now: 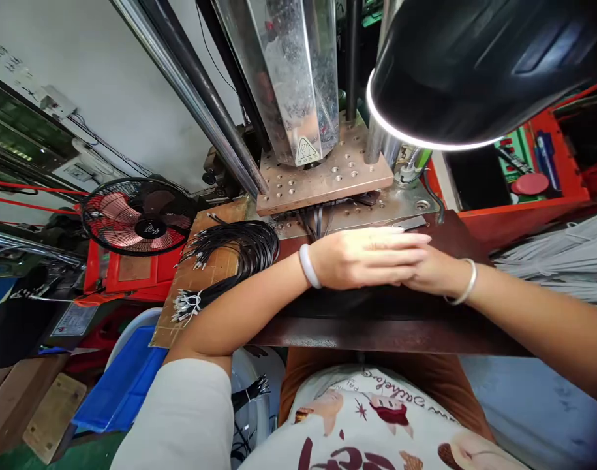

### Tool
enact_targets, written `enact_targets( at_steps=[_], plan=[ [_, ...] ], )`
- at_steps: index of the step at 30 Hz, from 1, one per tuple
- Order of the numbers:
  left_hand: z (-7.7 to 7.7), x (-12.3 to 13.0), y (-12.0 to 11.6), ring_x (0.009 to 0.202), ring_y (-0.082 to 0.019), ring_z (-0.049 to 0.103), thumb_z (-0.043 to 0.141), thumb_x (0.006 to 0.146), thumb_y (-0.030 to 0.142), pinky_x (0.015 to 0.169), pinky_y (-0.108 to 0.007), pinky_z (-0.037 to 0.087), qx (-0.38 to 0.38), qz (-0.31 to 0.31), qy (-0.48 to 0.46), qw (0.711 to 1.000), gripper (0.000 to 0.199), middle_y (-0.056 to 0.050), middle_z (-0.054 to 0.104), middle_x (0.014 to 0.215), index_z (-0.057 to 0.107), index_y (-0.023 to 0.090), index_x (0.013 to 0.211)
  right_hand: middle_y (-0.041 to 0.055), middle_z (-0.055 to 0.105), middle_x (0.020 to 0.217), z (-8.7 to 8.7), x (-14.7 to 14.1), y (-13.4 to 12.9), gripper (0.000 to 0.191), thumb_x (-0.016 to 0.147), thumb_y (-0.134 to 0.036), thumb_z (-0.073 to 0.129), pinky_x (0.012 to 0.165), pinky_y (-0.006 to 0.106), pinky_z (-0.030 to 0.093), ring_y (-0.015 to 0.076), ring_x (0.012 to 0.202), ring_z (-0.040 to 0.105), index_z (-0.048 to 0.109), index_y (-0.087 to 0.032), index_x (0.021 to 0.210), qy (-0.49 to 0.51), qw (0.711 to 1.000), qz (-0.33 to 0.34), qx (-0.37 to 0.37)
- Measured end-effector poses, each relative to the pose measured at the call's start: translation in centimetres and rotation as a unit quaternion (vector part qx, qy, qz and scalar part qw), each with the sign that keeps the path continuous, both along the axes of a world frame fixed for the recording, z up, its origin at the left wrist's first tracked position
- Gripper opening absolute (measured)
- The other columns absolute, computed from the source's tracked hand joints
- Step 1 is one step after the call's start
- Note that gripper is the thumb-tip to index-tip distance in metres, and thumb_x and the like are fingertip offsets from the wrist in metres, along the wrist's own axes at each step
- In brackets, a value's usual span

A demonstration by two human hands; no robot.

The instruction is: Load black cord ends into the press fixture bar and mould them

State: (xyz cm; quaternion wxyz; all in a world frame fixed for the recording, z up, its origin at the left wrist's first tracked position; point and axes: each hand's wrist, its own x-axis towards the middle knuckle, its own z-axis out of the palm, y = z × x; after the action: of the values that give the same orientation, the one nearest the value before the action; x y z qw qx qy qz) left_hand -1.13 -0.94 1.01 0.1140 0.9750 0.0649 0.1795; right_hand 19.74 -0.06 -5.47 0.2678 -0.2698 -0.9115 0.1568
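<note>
My left hand [369, 259] lies across my right hand [432, 267], its fingers stretched out flat and holding nothing. The fingers of my right hand are mostly hidden beneath it. Both hands rest over the front of the dark bench [327, 329]. Just behind them, black and grey cables [318, 222] come out from under the copper-coloured plate [327, 183] of a press. A flat grey metal piece [413, 222] sits behind my right hand. Left of my left wrist, a bundle of black cables [259, 245] curves over a cardboard sheet [220, 261].
A black lamp [474, 72] hangs at upper right. At the left stand a black fan [149, 225] and a blue bin [119, 385]. Bundled grey cables [567, 251] lie at the right, below a red tray [528, 209]. The press has a clear guard [298, 72] with a hand-warning sticker.
</note>
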Motion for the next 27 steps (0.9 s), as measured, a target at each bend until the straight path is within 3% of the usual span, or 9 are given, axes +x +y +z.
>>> enact_targets(
  at_steps=[2, 4, 6, 9, 13, 15, 17, 21, 27],
  plan=[
    [-0.6, -0.3, 0.7, 0.119, -0.019, 0.062, 0.052, 0.096, 0.026, 0.108, -0.037, 0.047, -0.071, 0.095, -0.083, 0.989, 0.025, -0.005, 0.071, 0.116, 0.072, 0.016, 0.108, 0.012, 0.067, 0.096, -0.7, -0.4, 2.1, 0.029, 0.088, -0.037, 0.048, 0.078, 0.041, 0.047, 0.0266, 0.09, 0.058, 0.068, -0.019, 0.099, -0.055, 0.997, -0.056, 0.012],
    [-0.8, -1.2, 1.3, 0.102, -0.018, 0.069, 0.059, 0.092, 0.032, 0.097, -0.034, 0.054, -0.151, 0.218, -0.19, 0.945, 0.025, -0.007, 0.074, 0.106, 0.073, 0.013, 0.102, 0.013, 0.065, 0.093, -1.5, 0.0, 3.1, 0.032, 0.089, -0.04, 0.047, 0.075, 0.042, 0.044, 0.0276, 0.088, 0.055, 0.069, -0.019, 0.1, -0.104, 0.99, -0.09, 0.024],
    [-0.7, -2.2, 1.5, 0.093, -0.017, 0.07, 0.062, 0.09, 0.033, 0.089, -0.03, 0.056, -0.217, 0.3, -0.247, 0.896, 0.025, -0.008, 0.074, 0.101, 0.073, 0.012, 0.098, 0.011, 0.065, 0.093, -2.0, 0.7, 2.5, 0.032, 0.091, -0.04, 0.045, 0.075, 0.041, 0.041, 0.0263, 0.087, 0.054, 0.069, -0.022, 0.102, -0.114, 0.99, -0.079, 0.027],
    [-0.8, -2.6, 1.3, 0.089, -0.016, 0.07, 0.062, 0.089, 0.029, 0.085, -0.027, 0.054, -0.268, 0.36, -0.214, 0.868, 0.02, -0.006, 0.075, 0.094, 0.074, 0.013, 0.091, 0.0083, 0.065, 0.093, -1.7, 1.1, 0.0, 0.029, 0.091, -0.042, 0.048, 0.075, 0.04, 0.042, 0.0246, 0.086, 0.055, 0.068, -0.023, 0.101, -0.088, 0.995, -0.046, -0.007],
    [-2.1, -2.0, 0.9, 0.091, -0.017, 0.07, 0.062, 0.088, 0.022, 0.09, -0.027, 0.051, -0.267, 0.389, -0.144, 0.87, 0.015, -0.006, 0.076, 0.094, 0.075, 0.014, 0.087, 0.01, 0.066, 0.098, -0.1, 0.1, -1.9, 0.03, 0.084, -0.044, 0.059, 0.079, 0.043, 0.048, 0.0267, 0.09, 0.059, 0.064, -0.021, 0.103, 0.012, 0.993, -0.092, -0.073],
    [-2.5, -1.8, 0.8, 0.094, -0.017, 0.069, 0.064, 0.087, 0.02, 0.092, -0.027, 0.05, -0.264, 0.385, -0.152, 0.871, 0.014, -0.008, 0.075, 0.097, 0.075, 0.013, 0.089, 0.011, 0.067, 0.107, 0.7, -0.9, -1.5, 0.035, 0.081, -0.044, 0.062, 0.084, 0.044, 0.048, 0.0288, 0.098, 0.061, 0.062, -0.021, 0.108, 0.053, 0.988, -0.116, -0.089],
    [-2.6, -1.7, 0.9, 0.094, -0.017, 0.069, 0.065, 0.087, 0.022, 0.093, -0.027, 0.051, -0.265, 0.377, -0.176, 0.87, 0.015, -0.009, 0.075, 0.098, 0.075, 0.012, 0.092, 0.0086, 0.069, 0.107, 1.1, -1.7, -0.8, 0.038, 0.08, -0.046, 0.061, 0.083, 0.041, 0.049, 0.0275, 0.096, 0.063, 0.064, -0.02, 0.108, 0.055, 0.984, -0.097, -0.141],
    [-2.7, -1.7, 0.8, 0.095, -0.017, 0.07, 0.068, 0.085, 0.022, 0.093, -0.026, 0.05, -0.252, 0.369, -0.183, 0.876, 0.018, -0.009, 0.075, 0.104, 0.074, 0.012, 0.099, 0.0, 0.063, 0.061, 1.1, -2.5, 0.2, 0.04, 0.087, -0.052, 0.05, 0.059, 0.031, 0.043, 0.0179, 0.059, 0.057, 0.067, -0.019, 0.073, -0.025, 0.966, -0.098, -0.24],
    [-4.2, -1.1, -0.3, 0.09, -0.016, 0.07, 0.06, 0.084, 0.008, 0.09, -0.025, 0.051, -0.223, 0.372, -0.075, 0.898, 0.019, -0.006, 0.076, 0.094, 0.076, 0.012, 0.093, 0.0124, 0.066, 0.078, 1.0, -1.0, -0.7, 0.03, 0.086, -0.025, 0.045, 0.074, 0.037, 0.045, 0.0249, 0.08, 0.06, 0.071, -0.014, 0.077, -0.148, 0.981, -0.127, 0.009]
  ],
)
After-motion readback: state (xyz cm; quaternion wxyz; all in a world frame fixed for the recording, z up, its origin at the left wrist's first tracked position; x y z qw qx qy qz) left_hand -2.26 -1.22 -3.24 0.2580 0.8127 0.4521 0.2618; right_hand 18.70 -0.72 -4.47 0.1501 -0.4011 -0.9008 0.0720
